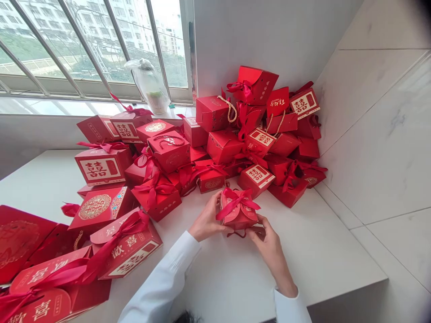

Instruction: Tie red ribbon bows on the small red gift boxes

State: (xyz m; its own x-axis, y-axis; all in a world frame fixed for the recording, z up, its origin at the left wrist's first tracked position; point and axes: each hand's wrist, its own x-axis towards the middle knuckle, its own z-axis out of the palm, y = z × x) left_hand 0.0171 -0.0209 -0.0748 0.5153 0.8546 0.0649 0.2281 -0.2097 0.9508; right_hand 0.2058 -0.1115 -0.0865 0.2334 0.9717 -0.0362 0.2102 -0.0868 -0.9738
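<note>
A small red gift box (pixel 237 216) with a ribbon bow on top is held just above the white table, between my two hands. My left hand (pixel 209 218) grips its left side, thumb toward the front. On the right, my right hand (pixel 267 235) has its fingers and thumb around the lower right corner. A dark red ribbon or cord loop hangs under the box's front edge. Right behind it lies another red box (pixel 256 178) with a cream character panel, and a ribboned box (pixel 211 179) sits to its left.
Many red gift boxes are heaped against the back wall (pixel 256 31), and more run down the left side, such as a large box (pixel 129 244). A plastic-wrapped cup (pixel 151 89) stands on the sill by the barred window. A tiled wall (pixel 377 134) borders the white table (pixel 323 251) at right.
</note>
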